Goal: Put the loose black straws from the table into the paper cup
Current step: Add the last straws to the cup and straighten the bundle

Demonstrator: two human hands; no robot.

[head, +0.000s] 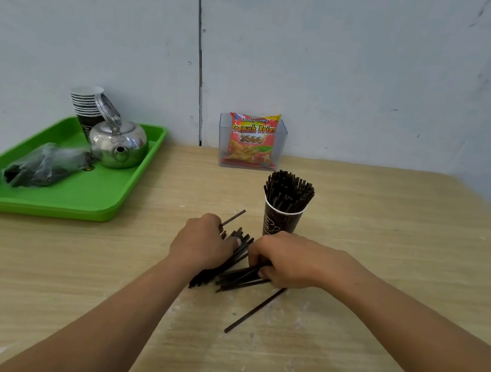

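Note:
A dark brown paper cup [280,222] stands upright on the wooden table, packed with several black straws [289,190] that stick out of its top. In front of it lies a pile of loose black straws [231,272]. My left hand [200,241] presses on the pile's left side, fingers curled around some of the straws. My right hand [285,262] grips the pile from the right, just in front of the cup. One single straw [254,310] lies apart, nearer to me. Another straw end [234,217] pokes out beyond my left hand.
A green tray [97,206] at the left holds a metal kettle [118,143], a stack of paper cups [87,104] and a plastic bag of dark straws [46,164]. A clear box with a snack packet [251,141] stands against the wall.

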